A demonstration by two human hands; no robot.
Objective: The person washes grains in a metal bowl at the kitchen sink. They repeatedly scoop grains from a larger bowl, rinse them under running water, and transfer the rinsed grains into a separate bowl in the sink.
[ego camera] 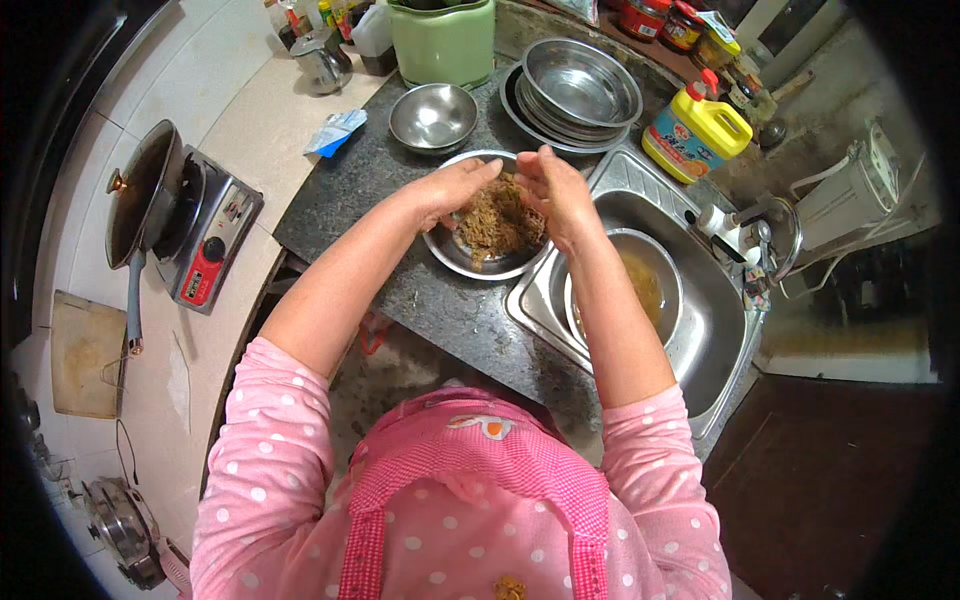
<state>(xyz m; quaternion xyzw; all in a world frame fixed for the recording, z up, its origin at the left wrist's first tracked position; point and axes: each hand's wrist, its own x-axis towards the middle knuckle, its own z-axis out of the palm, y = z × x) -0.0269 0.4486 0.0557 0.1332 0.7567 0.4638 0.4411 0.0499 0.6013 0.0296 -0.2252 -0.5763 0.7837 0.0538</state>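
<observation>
A round steel basin (480, 271) stands on the dark stone counter, holding a heap of brown, shredded, wet-looking food (499, 221). My left hand (461, 189) is at the heap's upper left, and my right hand (559, 191) is at its upper right. Both hands are raised over the basin with palms turned inward and fingers partly spread. Neither hand is seen closed around anything; some fingertips of my left hand are hidden beneath it. Just right of the basin, a second steel basin (671, 281) with yellowish liquid sits in the sink, partly behind my right forearm.
An empty steel bowl (433, 118) and stacked steel basins (581, 82) stand behind. A yellow detergent bottle (694, 135) is beside the steel sink (720, 337). At left are a portable stove (217, 247), a lidded frying pan (146, 199) and a torn packet (336, 133).
</observation>
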